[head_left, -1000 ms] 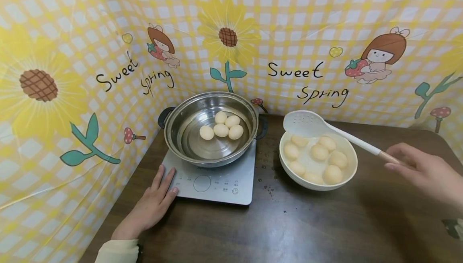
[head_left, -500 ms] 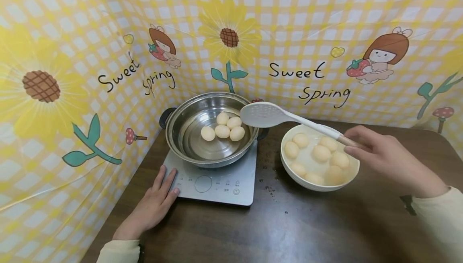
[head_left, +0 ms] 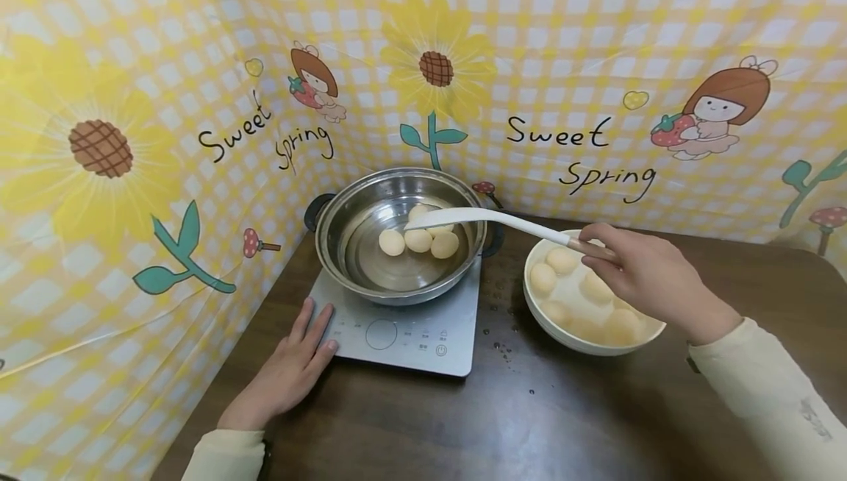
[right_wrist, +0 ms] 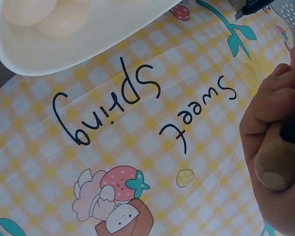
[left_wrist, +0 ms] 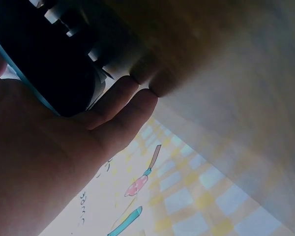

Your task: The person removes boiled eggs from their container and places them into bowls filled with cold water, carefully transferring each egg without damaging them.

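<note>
My right hand (head_left: 651,279) grips the wooden handle of a white slotted spoon (head_left: 519,223), above the bowl. The spoon's head is inside the steel pot (head_left: 390,296), tilted on edge and overlapping the eggs (head_left: 392,243) there. In the right wrist view the rounded handle end (right_wrist: 278,172) sticks out of the curled fingers. My left hand (head_left: 287,371) rests with straight fingers at the left edge of the induction cooktop (head_left: 423,360) under the pot. The left wrist view shows the cooktop's dark underside (left_wrist: 44,64) beside that hand.
A white bowl (head_left: 595,348) with several eggs (head_left: 542,279) in liquid stands right of the cooktop. Water drops dot the brown table (head_left: 476,429) between them. A yellow checked cloth (head_left: 542,62) hangs behind and to the left. Black handles (head_left: 319,212) flank the pot.
My right hand has moved left, carrying the slotted spoon from above the bowl into the pot, and the spoon's head has turned on edge. The left hand stays at the cooktop.
</note>
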Demonstrator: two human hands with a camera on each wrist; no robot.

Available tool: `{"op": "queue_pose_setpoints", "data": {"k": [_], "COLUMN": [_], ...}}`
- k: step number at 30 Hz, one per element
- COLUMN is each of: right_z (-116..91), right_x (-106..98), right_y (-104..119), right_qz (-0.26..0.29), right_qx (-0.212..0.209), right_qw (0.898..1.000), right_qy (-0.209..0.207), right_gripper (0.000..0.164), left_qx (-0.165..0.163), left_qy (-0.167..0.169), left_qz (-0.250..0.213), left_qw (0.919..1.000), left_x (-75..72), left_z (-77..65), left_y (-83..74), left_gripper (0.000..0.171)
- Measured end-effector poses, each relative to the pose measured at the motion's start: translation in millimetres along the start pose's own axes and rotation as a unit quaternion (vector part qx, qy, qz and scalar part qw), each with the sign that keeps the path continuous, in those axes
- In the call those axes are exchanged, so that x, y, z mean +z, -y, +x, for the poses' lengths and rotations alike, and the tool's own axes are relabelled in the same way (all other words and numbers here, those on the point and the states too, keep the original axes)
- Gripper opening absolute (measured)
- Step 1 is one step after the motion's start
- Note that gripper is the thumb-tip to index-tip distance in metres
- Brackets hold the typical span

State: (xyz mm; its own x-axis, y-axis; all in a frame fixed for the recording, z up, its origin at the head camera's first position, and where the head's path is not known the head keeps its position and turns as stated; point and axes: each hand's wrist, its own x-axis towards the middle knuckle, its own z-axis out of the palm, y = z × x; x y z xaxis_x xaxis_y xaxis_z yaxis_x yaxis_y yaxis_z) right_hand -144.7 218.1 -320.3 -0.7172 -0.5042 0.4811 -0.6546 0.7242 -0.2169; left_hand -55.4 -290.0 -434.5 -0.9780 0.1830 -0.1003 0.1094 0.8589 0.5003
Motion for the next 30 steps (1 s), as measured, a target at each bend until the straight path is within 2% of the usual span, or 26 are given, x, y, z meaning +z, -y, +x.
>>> {"op": "queue_pose_setpoints", "data": {"k": [21, 26, 30], "right_z": [8.9, 10.3, 9.4], "right_x": [8.6, 7.5, 6.1], "right_y": [-2.5, 1.1, 4.3], "right_qz": [-0.024, -0.031, -0.035], "right_qx": [-0.03, -0.024, -0.003], "right_qw": [0.999, 0.999, 0.998], "right_qy": [-0.009, 0.017, 0.046], "right_gripper": [0.034, 0.033, 0.032], "left_qx": [0.002, 0.003, 0.002], "left_qy": [-0.006, -0.005, -0.002], "left_qz": [0.008, 0.008, 0.006], "left_qw": [0.9999, 1.0, 1.0], "left_x": [-0.6, -0.1, -0.6], "left_z": [0.3, -0.6, -0.2], "left_y": [-1.5, -2.0, -2.2], "left_gripper": [0.064, 0.064, 0.065]}}
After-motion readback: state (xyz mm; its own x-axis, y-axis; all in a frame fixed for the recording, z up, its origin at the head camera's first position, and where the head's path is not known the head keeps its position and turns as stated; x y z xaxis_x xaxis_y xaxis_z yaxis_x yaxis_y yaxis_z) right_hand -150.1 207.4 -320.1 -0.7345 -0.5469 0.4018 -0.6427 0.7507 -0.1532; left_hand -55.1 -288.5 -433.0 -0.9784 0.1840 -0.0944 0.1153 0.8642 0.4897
